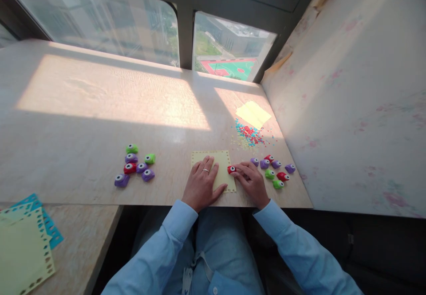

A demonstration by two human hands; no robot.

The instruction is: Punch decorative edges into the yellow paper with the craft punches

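A yellow paper square with punched holes along its edges lies near the front edge of the pale table. My left hand rests flat on the sheet, fingers stretched out, a ring on one finger. My right hand pinches a small red punch at the sheet's right edge. Several small purple, green and red punches lie just right of that hand.
Another cluster of punches sits left of the sheet. Coloured paper confetti and a yellow sheet lie further back on the right. Punched blue and yellow sheets lie at lower left. A wall panel stands at the right.
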